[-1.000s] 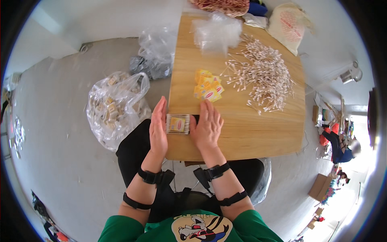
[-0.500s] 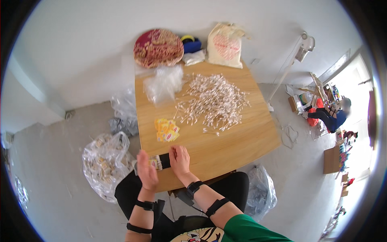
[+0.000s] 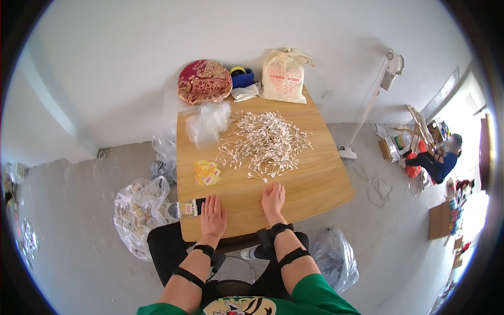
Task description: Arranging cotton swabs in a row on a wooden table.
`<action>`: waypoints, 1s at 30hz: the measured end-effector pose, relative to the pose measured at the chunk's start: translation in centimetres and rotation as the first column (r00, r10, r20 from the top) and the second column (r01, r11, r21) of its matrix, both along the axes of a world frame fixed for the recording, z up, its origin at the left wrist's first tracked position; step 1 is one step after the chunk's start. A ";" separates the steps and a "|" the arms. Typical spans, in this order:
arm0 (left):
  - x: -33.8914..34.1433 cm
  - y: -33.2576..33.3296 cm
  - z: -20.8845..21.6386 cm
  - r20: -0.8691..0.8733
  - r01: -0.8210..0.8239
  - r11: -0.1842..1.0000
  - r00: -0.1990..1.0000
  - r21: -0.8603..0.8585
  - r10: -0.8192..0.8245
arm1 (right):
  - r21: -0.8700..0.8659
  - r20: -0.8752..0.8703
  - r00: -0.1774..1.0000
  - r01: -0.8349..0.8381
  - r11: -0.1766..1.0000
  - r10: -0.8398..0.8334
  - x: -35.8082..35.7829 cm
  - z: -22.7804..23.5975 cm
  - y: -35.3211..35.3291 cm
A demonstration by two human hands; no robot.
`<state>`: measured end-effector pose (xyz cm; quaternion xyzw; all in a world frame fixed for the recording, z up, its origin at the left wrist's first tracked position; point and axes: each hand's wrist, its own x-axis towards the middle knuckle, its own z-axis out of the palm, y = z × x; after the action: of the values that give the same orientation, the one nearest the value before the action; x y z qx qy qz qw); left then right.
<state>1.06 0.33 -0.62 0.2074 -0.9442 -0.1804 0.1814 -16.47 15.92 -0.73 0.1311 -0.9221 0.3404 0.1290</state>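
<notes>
My left hand (image 3: 213, 219) lies flat near the front left edge of the wooden table (image 3: 310, 194), fingers stretched out, holding nothing. Beside it, at the table edge, is a small clear packet of cotton swabs (image 3: 187, 209) with a yellow and red label card. Between packet and hand a dark flat piece (image 3: 200, 205) shows, partly hidden by the hand. My right hand (image 3: 273, 202) rests on the table just in front of the pile of loose cotton swabs (image 3: 270, 142), fingers pointing forward and nothing seen in them. Several yellow label cards (image 3: 207, 172) lie left of the pile.
Clear plastic bags (image 3: 207, 124) lie behind the cards. At the back are a red patterned cushion (image 3: 205, 82), a tape roll (image 3: 238, 70) and a cream drawstring bag (image 3: 284, 76). A bag of filled packets (image 3: 139, 212) stands left on the floor. Another person (image 3: 443, 160) sits far right.
Both hands have moved right. The left has come from over the swab packet to flat on the table beside it; the right has left the dark piece and moved toward the swab pile.
</notes>
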 end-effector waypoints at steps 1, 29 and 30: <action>-0.1 0.2 0.1 0.006 -0.012 1.000 1.000 0.007 0.012 | 0.029 0.005 1.000 -0.007 1.000 0.007 -1.0 0.3 0.4; -2.9 0.9 1.6 0.177 0.039 0.996 0.983 0.075 -0.052 | -0.231 0.069 0.908 -0.389 0.892 0.413 3.7 1.1 -2.9; -3.0 0.8 1.5 0.186 0.068 0.997 0.980 0.033 -0.073 | -0.207 0.045 0.905 -0.405 0.891 0.422 3.7 1.3 -2.9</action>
<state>-1.98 1.14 0.91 0.1921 -0.9614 -0.1788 0.0827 -12.82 12.97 0.57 0.2962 -0.8405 0.4531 0.0244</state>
